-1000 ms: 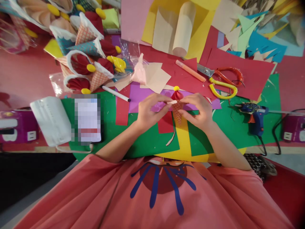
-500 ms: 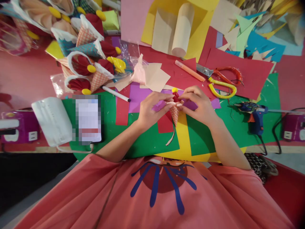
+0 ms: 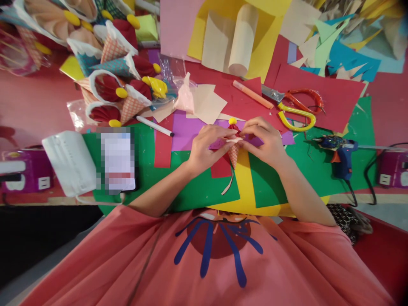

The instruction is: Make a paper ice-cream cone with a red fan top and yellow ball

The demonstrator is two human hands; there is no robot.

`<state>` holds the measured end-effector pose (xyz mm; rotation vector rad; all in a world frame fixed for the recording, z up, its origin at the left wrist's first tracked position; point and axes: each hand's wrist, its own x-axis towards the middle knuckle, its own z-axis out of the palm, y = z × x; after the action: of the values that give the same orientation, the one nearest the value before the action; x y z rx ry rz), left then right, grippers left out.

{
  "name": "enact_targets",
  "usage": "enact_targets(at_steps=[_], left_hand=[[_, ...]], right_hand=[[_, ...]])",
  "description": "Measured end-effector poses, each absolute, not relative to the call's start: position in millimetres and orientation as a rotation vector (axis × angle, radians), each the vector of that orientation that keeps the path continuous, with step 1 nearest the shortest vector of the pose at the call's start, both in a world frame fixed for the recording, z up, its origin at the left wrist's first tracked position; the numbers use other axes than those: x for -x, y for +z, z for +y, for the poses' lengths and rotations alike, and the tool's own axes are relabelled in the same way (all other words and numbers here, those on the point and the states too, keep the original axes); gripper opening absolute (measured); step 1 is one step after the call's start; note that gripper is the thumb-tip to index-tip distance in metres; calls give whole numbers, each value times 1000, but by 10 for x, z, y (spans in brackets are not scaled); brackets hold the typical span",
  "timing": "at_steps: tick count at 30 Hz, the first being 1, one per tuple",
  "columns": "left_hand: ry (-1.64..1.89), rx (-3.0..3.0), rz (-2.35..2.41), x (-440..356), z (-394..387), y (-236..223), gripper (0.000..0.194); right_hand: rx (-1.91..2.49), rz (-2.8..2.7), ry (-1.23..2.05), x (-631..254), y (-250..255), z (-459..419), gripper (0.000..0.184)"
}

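Cone (image 3: 233,156) sat between left hand (image 3: 205,145) and right hand (image 3: 269,142), tip pointing bodyward, both pinched nearly closed on it, apparently at its pale trim (image 3: 234,140).

Left hand (image 3: 208,146), right hand (image 3: 265,142) in facing pinches

To the left along the desk's (image 3: 35,100) near edge lie a phone (image 3: 119,159) and a white case (image 3: 70,163), possibly a power bank. Toward the right end, near that edge, there's a blue glue gun (image 3: 346,157); scissors (image 3: 281,97) lie farther in, a pale cylinder (image 3: 244,40) farther still.
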<state>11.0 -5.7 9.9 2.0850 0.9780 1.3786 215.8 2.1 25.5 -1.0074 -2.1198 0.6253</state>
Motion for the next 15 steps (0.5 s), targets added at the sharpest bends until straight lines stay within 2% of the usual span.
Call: enact_targets(at_steps=[5,10,15], left_hand=[[1397,-2120,960,-116,-49,81,19],[1354,-2214,986,-105,-46,81,10],[1323,-2276,1003,-94,-42,75,9]], right_hand=[[1022,-2148,594,-2153,254,23,12],[1009,-2157,561,-2153,264,26,12],[1008,-2138,536,-2136,262,1,14]])
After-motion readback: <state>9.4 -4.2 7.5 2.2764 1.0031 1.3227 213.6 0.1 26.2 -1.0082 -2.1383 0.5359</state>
